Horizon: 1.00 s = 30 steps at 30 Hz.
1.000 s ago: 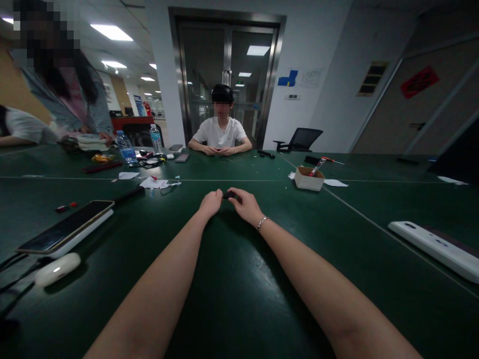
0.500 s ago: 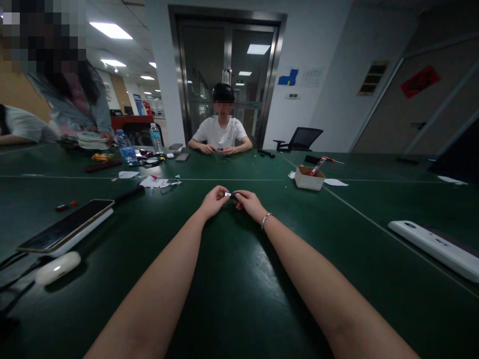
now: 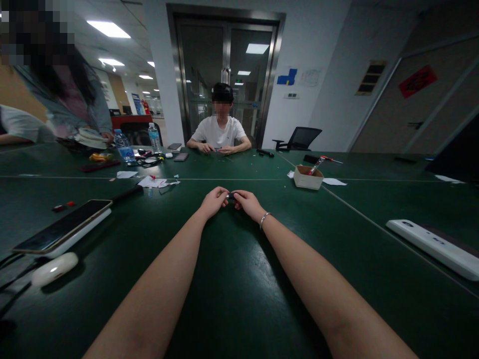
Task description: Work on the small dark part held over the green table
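Both hands meet above the green table [image 3: 232,259], near the middle of the view. My left hand [image 3: 216,200] is closed, its fingertips pinching the silvery end of a small object [image 3: 230,196]. From the other side my right hand [image 3: 245,201], with a silver bracelet at the wrist, pinches the object's dark end. The object is mostly covered by fingertips and too small to name.
A small box [image 3: 307,180] with a tool in it stands right of my hands. White paper [image 3: 153,183], a phone [image 3: 65,225] and a mouse-like white item [image 3: 55,269] lie left. At the right is a white device [image 3: 430,247]. A person [image 3: 220,132] sits opposite.
My fingertips have drawn slightly closer together, and less of the object's silvery part shows between them. The standing person at the left has leaned a little further left.
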{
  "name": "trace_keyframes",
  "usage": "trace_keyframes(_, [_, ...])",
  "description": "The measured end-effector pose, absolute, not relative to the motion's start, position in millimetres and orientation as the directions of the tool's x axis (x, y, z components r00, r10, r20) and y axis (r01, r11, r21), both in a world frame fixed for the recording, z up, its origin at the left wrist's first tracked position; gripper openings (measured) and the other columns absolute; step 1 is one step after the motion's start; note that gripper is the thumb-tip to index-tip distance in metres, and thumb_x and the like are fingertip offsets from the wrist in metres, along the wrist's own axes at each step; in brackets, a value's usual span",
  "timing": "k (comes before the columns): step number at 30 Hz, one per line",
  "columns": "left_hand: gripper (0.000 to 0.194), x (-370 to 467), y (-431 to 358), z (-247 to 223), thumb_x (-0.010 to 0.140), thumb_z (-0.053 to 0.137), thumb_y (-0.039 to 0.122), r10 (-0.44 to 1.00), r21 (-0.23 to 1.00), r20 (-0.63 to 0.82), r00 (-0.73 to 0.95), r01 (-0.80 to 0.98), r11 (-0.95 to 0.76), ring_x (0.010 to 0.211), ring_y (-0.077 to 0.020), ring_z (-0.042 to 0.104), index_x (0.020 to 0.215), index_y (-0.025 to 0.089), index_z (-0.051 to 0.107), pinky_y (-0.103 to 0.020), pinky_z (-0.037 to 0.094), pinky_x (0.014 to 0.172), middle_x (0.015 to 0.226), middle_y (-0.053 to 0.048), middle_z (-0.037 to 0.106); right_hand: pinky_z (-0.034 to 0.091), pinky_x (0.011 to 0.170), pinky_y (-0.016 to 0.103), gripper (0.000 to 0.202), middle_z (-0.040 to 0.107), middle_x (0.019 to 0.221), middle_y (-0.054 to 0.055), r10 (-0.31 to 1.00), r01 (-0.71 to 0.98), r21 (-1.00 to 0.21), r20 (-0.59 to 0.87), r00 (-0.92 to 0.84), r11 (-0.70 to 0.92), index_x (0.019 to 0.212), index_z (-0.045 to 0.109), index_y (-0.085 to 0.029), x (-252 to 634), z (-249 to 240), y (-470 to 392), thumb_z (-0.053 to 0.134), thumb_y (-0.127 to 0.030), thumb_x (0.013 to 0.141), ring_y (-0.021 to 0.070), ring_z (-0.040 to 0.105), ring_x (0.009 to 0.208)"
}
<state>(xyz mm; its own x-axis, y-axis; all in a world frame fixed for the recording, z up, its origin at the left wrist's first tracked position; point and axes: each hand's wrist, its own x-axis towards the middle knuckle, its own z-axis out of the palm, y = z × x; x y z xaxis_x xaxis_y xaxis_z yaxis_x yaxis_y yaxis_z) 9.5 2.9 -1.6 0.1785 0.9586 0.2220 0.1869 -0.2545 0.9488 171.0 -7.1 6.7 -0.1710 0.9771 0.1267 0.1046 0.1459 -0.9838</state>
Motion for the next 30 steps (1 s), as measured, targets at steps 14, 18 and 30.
trace_keyframes(14, [0.022, 9.6, -3.2, 3.3, 0.082, 0.048, 0.024, 0.973, 0.952, 0.185, 0.135, 0.221, -0.211, 0.055, -0.0089, 0.048, 0.101, 0.017, 0.056, -0.02, 0.037, 0.051, 0.064, 0.003, 0.052, 0.043, 0.044, 0.014, 0.018, 0.055, 0.058, -0.003, 0.978, 0.137, -0.979, 0.124, -0.17, 0.148, 0.099, 0.065, -0.011, 169.7, 9.1, -9.2, 0.05, -0.012, 0.088, 0.0046, 0.051, 0.044])
trace_keyframes(18, [0.02, 9.0, -3.6, 3.8, 0.084, 0.046, 0.026, 0.969, 0.95, 0.187, 0.159, 0.22, -0.22, 0.055, -0.0089, 0.048, 0.097, 0.017, 0.058, -0.02, 0.038, 0.052, 0.064, 0.002, 0.053, 0.043, 0.045, 0.015, 0.019, 0.056, 0.058, -0.003, 0.976, 0.136, -0.979, 0.128, -0.174, 0.153, 0.1, 0.065, -0.012, 170.3, 7.4, -8.1, 0.051, -0.014, 0.088, 0.0054, 0.052, 0.045])
trace_keyframes(30, [0.02, 6.9, -0.7, 1.5, 0.082, 0.048, 0.025, 0.967, 0.941, 0.197, 0.162, 0.247, -0.233, 0.057, -0.0087, 0.049, 0.094, 0.017, 0.061, -0.019, 0.038, 0.051, 0.069, 0.001, 0.056, 0.045, 0.046, 0.014, 0.017, 0.059, 0.062, -0.002, 0.971, 0.131, -0.977, 0.139, -0.193, 0.166, 0.1, 0.065, -0.012, 170.5, 3.4, -5.0, 0.056, -0.015, 0.086, 0.0043, 0.053, 0.046])
